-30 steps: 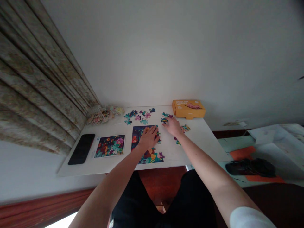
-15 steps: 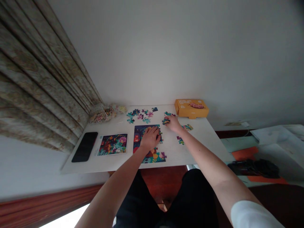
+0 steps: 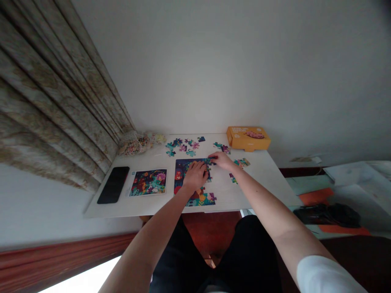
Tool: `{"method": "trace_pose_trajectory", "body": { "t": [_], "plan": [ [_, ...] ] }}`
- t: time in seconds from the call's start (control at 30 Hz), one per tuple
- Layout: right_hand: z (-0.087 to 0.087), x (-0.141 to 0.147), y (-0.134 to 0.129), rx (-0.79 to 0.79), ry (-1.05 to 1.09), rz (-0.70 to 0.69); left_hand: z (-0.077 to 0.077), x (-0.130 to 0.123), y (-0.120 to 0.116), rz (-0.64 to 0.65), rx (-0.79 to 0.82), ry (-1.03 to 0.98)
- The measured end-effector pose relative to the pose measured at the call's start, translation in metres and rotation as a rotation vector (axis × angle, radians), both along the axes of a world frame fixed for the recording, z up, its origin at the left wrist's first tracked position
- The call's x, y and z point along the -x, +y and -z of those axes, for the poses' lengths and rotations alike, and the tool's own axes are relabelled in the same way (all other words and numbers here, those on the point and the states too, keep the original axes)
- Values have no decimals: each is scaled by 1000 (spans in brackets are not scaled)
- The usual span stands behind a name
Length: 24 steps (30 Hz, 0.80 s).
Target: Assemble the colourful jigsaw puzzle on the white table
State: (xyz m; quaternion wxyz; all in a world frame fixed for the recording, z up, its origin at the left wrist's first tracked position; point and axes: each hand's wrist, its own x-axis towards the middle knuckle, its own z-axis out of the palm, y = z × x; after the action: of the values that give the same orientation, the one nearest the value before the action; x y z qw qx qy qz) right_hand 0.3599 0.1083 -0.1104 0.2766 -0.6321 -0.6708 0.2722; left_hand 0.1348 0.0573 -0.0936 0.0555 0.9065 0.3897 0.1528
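Observation:
A partly joined jigsaw puzzle [image 3: 180,167] lies on the white table [image 3: 226,195], its right side ragged. My left hand [image 3: 195,176] rests flat across its middle with the fingers stretched out, covering part of the picture. At the puzzle's upper right edge, my right hand [image 3: 222,159] pinches a dark teal puzzle piece [image 3: 211,160] against the joined part. Whether that piece is locked in cannot be made out. Loose puzzle pieces [image 3: 191,153] are scattered behind the puzzle, and a few more pieces [image 3: 242,162] lie to the right of my right hand.
Left of the puzzle lies a printed reference picture [image 3: 148,182], with a black phone [image 3: 113,185] beyond it. A yellow box [image 3: 249,138] stands at the back right. Clear bags of small items [image 3: 134,145] sit near the curtain [image 3: 64,89].
My right hand has moved down and left, bringing the puzzle piece from behind to the puzzle's upper right edge. My left hand stays on the puzzle. The view has shifted slightly.

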Motion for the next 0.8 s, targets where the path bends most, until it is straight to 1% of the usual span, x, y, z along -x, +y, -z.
{"method": "trace_pose_trajectory", "body": {
  "t": [0.13, 0.23, 0.33, 0.4, 0.47, 0.57, 0.63, 0.8],
  "plan": [
    [-4, 5, -2, -61, -114, 7, 1, 0, 0, -3, -10, -2],
    [-6, 9, -9, -96, -132, 60, 2, 0, 1, 0, -11, -1],
    [-8, 16, -24, -182, -151, 108, 3, 0, 1, -3, -9, -5],
    [-8, 22, -39, -266, -186, 78, 3, 0, 1, -5, -11, -12],
    [-6, 29, -55, -319, -242, 14, 2, 0, 0, -6, -11, -17],
    [0, 39, -76, -312, -352, -42, 0, -1, 0, -8, -7, -21],
    [4, 43, -84, -285, -407, -41, -1, -1, -1, -8, -6, -21],
    [8, 47, -87, -256, -417, -14, -3, 0, -1, -7, -2, -4]
  ]
}}
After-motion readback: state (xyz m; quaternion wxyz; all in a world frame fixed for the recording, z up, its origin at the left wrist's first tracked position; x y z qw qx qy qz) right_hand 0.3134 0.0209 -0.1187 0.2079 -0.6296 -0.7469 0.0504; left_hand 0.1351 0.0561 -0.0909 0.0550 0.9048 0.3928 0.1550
